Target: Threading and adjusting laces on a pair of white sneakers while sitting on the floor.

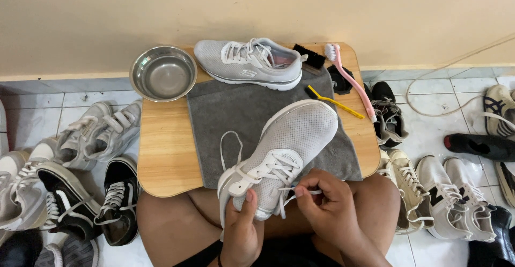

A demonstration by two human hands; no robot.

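The left hand [240,229] grips the heel of a grey shoe [284,149] lying on a towel [225,111]; the right hand [327,205] pinches its white lace [300,193] between thumb and fingers.

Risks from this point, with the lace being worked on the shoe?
1. The steel bowl overhangs the small wooden table's back-left corner; a knock could tip it off.
2. The pale grey mesh sneaker rests partly on the grey towel, gripped only at the heel by the left hand; the right hand tugging the white lace might twist it free.
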